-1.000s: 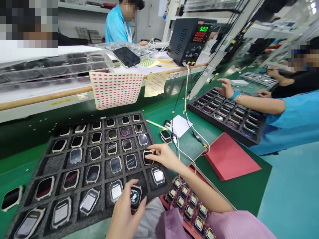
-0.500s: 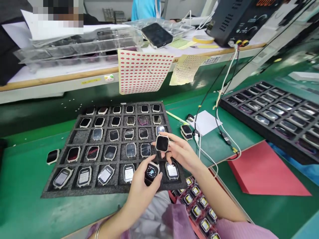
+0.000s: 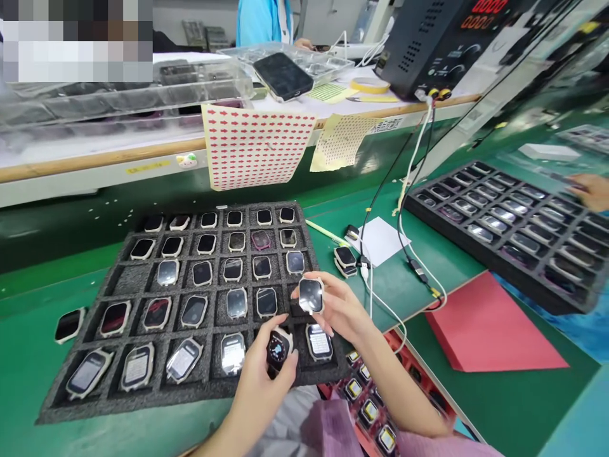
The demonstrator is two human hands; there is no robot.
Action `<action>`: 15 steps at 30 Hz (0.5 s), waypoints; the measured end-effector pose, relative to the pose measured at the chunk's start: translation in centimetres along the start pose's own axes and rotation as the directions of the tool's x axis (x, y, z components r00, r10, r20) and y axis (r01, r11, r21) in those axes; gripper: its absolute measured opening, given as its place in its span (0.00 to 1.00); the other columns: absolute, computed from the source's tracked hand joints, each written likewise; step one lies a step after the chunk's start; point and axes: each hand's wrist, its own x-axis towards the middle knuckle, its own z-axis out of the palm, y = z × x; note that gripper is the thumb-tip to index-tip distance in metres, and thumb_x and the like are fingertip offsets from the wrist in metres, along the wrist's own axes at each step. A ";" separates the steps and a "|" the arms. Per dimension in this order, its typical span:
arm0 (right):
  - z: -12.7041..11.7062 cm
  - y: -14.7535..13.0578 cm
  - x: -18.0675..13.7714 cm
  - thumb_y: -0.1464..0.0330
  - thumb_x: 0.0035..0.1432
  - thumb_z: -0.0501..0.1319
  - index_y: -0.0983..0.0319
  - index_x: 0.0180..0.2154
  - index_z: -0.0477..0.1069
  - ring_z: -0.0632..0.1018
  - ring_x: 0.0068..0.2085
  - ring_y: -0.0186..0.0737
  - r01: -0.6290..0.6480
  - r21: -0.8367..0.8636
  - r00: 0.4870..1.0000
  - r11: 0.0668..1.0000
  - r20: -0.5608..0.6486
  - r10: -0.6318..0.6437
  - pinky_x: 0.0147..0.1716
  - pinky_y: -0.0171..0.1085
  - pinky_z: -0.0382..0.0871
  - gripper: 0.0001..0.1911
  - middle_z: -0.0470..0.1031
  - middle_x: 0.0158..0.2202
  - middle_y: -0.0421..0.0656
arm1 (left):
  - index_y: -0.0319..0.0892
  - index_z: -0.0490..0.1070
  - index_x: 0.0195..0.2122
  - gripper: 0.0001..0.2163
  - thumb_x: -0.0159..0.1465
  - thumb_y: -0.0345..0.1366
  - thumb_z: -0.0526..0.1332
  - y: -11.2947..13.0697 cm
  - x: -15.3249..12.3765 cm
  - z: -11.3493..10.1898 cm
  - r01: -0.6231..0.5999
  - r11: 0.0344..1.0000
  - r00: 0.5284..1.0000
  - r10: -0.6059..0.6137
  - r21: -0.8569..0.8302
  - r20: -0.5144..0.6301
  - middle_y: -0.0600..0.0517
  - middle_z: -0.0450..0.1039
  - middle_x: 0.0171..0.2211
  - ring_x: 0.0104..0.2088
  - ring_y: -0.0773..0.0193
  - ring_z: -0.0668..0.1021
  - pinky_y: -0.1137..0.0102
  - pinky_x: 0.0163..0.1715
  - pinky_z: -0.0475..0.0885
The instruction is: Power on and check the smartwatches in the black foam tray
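My left hand (image 3: 259, 374) grips a smartwatch (image 3: 278, 349) by its sides, thumb and fingers curled around the case. Its dark screen is lit with a small blue-and-white picture. Just right of it, my right hand (image 3: 347, 308) pinches a second smartwatch (image 3: 311, 295) by its edges, held over the tray with its face up and glare on the glass. Both hands are above the right front part of a grey foam tray (image 3: 133, 279), whose compartments hold several watches. Beside my right hand, a watch with a lit white screen (image 3: 318, 343) lies in the front corner compartment.
Left of the tray lies a loose watch (image 3: 70, 325). A small stack of watches (image 3: 345, 260), white paper (image 3: 380, 241) and cables (image 3: 416, 270) are to the right. Farther right are a red sheet (image 3: 495, 330), another tray (image 3: 476, 251) and another person's hand (image 3: 592, 190).
The view has shifted somewhat. The watch in my right hand has tilted, so its dark screen now shines. My left hand keeps its watch. Another person's hand has appeared at the far right.
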 end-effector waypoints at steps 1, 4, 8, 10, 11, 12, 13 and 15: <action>0.0 -0.1 -0.1 0.61 0.56 0.67 0.61 0.49 0.71 0.69 0.16 0.27 -0.005 0.002 1.000 1.000 -0.002 0.005 0.10 0.26 0.61 0.20 0.80 0.39 0.50 | 0.43 0.63 0.56 0.20 0.62 0.30 0.58 -0.1 -0.1 -0.1 0.003 1.000 1.000 -0.003 0.010 0.009 0.46 0.68 0.57 0.58 0.54 0.69 0.61 0.57 0.65; 0.1 -0.2 -0.4 0.61 0.56 0.67 0.60 0.48 0.71 0.68 0.15 0.27 -0.007 0.010 1.000 1.000 -0.017 0.007 0.10 0.26 0.59 0.19 0.80 0.39 0.51 | 0.43 0.62 0.57 0.20 0.63 0.31 0.58 -0.3 -0.4 -0.2 0.006 1.000 0.999 -0.007 0.031 0.033 0.46 0.69 0.56 0.56 0.54 0.71 0.61 0.55 0.66; 0.2 -0.1 -0.6 0.62 0.54 0.68 0.59 0.47 0.72 0.69 0.16 0.28 0.010 0.032 0.999 0.999 -0.041 -0.009 0.10 0.26 0.59 0.19 0.81 0.39 0.51 | 0.44 0.61 0.57 0.20 0.63 0.31 0.58 -0.3 -0.5 -0.3 -0.001 1.000 1.000 0.000 0.019 0.029 0.46 0.66 0.58 0.59 0.54 0.68 0.62 0.56 0.66; 0.1 0.0 -0.6 0.62 0.53 0.69 0.60 0.47 0.73 0.70 0.16 0.29 0.013 0.033 0.998 0.999 -0.056 -0.012 0.10 0.27 0.60 0.20 0.81 0.39 0.51 | 0.44 0.61 0.57 0.20 0.63 0.31 0.57 -0.2 -0.4 -0.4 -0.006 1.000 1.000 0.005 0.018 0.029 0.45 0.66 0.58 0.59 0.54 0.68 0.62 0.56 0.66; 0.1 0.1 -0.6 0.62 0.53 0.69 0.60 0.47 0.73 0.70 0.16 0.29 0.012 0.028 0.998 1.000 -0.059 -0.010 0.10 0.27 0.60 0.20 0.81 0.38 0.52 | 0.43 0.61 0.57 0.20 0.63 0.30 0.57 -0.1 -0.4 -0.4 -0.011 1.000 0.999 0.010 0.026 0.036 0.45 0.67 0.57 0.59 0.54 0.68 0.62 0.56 0.66; 0.1 0.2 -0.6 0.62 0.52 0.69 0.61 0.46 0.73 0.70 0.16 0.30 0.012 0.022 0.998 1.000 -0.060 -0.010 0.10 0.28 0.61 0.20 0.81 0.37 0.52 | 0.43 0.62 0.56 0.20 0.62 0.29 0.57 0.0 -0.4 -0.5 -0.014 0.999 0.999 0.012 0.037 0.050 0.46 0.68 0.56 0.58 0.54 0.69 0.62 0.56 0.66; 0.0 0.3 -0.6 0.63 0.52 0.70 0.61 0.46 0.74 0.70 0.16 0.30 0.014 0.015 0.998 1.000 -0.060 -0.013 0.11 0.28 0.62 0.20 0.81 0.37 0.52 | 0.43 0.62 0.55 0.19 0.62 0.29 0.56 0.1 -0.4 -0.6 -0.017 0.999 0.998 0.013 0.048 0.067 0.46 0.69 0.55 0.57 0.54 0.69 0.62 0.55 0.66; -0.1 0.5 -0.7 0.64 0.52 0.69 0.62 0.46 0.74 0.71 0.16 0.29 0.022 -0.002 0.998 1.000 -0.051 -0.022 0.11 0.28 0.63 0.19 0.81 0.37 0.52 | 0.43 0.63 0.54 0.18 0.62 0.28 0.56 0.4 -0.4 -0.7 -0.021 0.998 0.996 0.015 0.060 0.086 0.46 0.69 0.54 0.57 0.55 0.70 0.63 0.55 0.66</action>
